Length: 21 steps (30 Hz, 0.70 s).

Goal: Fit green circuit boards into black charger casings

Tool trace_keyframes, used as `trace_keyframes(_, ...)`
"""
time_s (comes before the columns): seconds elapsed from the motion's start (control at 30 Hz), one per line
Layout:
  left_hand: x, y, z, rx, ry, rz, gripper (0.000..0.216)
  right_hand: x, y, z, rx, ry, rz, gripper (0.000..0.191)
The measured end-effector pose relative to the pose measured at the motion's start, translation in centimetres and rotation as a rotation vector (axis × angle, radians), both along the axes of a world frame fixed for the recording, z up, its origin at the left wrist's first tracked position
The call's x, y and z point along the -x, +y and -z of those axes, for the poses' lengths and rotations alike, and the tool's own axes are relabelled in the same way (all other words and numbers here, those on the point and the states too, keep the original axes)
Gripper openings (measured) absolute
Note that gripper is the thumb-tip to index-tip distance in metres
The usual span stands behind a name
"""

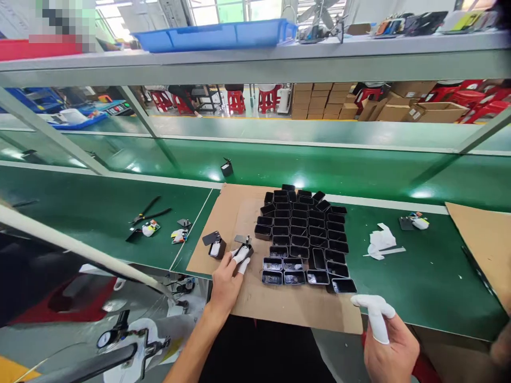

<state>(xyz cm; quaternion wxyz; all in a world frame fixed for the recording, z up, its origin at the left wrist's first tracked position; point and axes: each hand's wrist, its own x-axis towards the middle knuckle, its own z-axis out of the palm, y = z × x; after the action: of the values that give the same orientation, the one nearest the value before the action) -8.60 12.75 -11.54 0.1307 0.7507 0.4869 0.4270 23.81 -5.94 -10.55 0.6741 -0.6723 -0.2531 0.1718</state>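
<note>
My left hand (229,276), with white finger cots on the fingertips, pinches a small black box (244,251) standing on a brown cardboard sheet (295,306). A second small black box (216,246) with something white in it stands just left of it. To the right, several open black boxes (305,234) sit packed in rows on the cardboard; a few front ones hold parts. My right hand (385,340) hovers near the cardboard's front right corner, thumb and fingers in white cots, loosely curled and holding nothing I can see.
The green belt (99,207) carries black pliers (148,213), small parts with white scraps (179,234), torn white paper (381,242) and another cardboard sheet (485,244). A lone black box (227,167) sits on the far belt. A blue tray (215,34) rests on the shelf above.
</note>
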Motion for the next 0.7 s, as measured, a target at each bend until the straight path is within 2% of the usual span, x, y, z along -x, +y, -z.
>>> trace_keyframes(0.1, -0.1, -0.2, 0.4, -0.010, -0.013, -0.002, 0.020, -0.4, -0.1, 0.0, -0.037, -0.027, 0.078, 0.047)
trace_keyframes(0.2, -0.1, -0.6, 0.8, -0.029, -0.055, -0.023, 0.032, -1.4, 0.3, 0.4, -0.070, -0.073, 0.193, 0.051)
trace_keyframes(0.3, -0.1, -0.9, 1.2, -0.059, -0.078, -0.033, 0.027, -2.7, 0.7, 1.0, -0.083, -0.108, 0.273, 0.052)
trace_keyframes(0.43, -0.1, -1.1, 0.9, -0.090, -0.057, -0.014, 0.016, -4.1, 1.2, 1.8, -0.053, -0.124, 0.283, 0.057)
trace_keyframes(0.7, -0.3, -1.1, 0.5, -0.101, -0.005, -0.011, 0.015, -5.1, 1.7, 3.7, -0.019, -0.103, 0.324, 0.059)
